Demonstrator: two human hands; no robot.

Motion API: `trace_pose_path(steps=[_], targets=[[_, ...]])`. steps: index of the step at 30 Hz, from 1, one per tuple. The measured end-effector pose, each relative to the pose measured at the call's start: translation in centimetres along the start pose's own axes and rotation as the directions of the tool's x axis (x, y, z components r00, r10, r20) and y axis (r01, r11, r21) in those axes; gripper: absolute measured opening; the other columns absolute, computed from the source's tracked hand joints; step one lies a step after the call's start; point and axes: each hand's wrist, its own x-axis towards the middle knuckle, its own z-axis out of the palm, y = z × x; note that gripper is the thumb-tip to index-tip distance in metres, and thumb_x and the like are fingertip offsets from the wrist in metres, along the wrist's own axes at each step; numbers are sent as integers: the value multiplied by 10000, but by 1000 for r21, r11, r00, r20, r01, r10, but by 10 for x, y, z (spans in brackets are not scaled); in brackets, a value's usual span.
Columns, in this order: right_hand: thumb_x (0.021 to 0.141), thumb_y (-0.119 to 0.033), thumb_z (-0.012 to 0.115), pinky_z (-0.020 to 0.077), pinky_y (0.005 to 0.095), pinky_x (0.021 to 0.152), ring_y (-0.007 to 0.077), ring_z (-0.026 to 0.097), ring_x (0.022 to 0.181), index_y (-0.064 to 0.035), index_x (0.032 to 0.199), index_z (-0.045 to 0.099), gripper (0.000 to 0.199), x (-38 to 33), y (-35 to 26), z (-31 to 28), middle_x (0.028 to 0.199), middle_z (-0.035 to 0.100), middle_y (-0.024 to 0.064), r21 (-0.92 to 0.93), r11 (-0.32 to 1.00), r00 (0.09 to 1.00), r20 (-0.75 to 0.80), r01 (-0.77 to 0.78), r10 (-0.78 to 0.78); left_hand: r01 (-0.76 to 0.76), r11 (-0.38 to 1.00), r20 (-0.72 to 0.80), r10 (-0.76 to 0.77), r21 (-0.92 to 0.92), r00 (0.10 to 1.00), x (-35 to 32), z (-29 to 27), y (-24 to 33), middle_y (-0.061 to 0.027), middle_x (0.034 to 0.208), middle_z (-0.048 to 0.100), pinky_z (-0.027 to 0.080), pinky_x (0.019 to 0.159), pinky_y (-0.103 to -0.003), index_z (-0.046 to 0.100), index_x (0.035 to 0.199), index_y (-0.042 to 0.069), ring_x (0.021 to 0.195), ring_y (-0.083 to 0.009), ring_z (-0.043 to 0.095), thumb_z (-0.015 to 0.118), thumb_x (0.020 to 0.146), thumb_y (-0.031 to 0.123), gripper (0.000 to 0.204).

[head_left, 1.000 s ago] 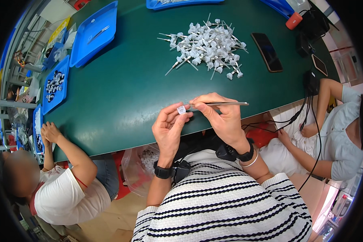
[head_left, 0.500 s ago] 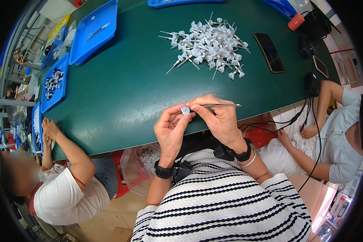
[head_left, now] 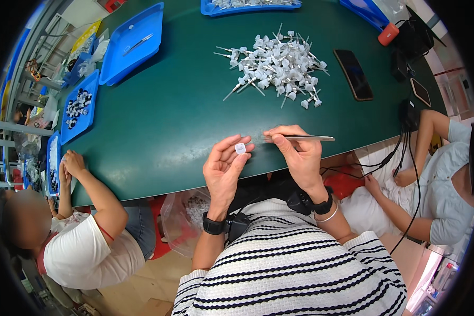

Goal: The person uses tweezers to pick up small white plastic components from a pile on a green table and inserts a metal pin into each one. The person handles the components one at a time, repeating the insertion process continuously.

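Sm. white pc pinched in L hand, at finger end; R hand grips tweezers just R of it.

Marks on the white piece too small for us to make out; the left hand hides its back. Tweezers: tips too fine, we cannot tell whether they grip anything; the right hand covers part of the shank. Heap: lower pieces buried. Far tray cut by the top edge. Tub partly under the table. Left co-worker's head blurred; right co-worker cut by the dark rim.
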Motion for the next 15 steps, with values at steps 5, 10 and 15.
trace_pose_path(steps=[5, 10, 15], targets=[[911, -95, 651, 498, 242, 676, 110, 628, 754, 29, 923, 696, 132, -2, 3, 0, 905, 709, 68, 48, 999, 1000, -24, 3, -2, -26, 999, 21, 25, 22, 999, -2, -3, -1, -222, 1200, 616, 538, 888, -322, 539, 1201, -39, 1060, -271, 648, 598, 910, -15, 298], [916, -100, 647, 506, 231, 682, 111, 649, 764, 24, 944, 693, 135, -5, 9, 1, 905, 708, 64, 59, 998, 1000, 12, 6, -7, -85, 991, -5, 86, 103, 996, -8, -1, 6, -213, 1173, 632, 544, 875, -312, 559, 1164, -50, 1042, -256, 657, 586, 907, -39, 258], [928, -105, 636, 514, 227, 690, 120, 666, 795, 34, 975, 676, 152, -9, 7, 1, 934, 704, 72, 93, 995, 999, 38, -22, 19, -103, 984, -46, 110, 146, 993, -19, -5, 15, -210, 1135, 649, 554, 841, -294, 571, 1141, -57, 994, -242, 674, 584, 907, -43, 235]])
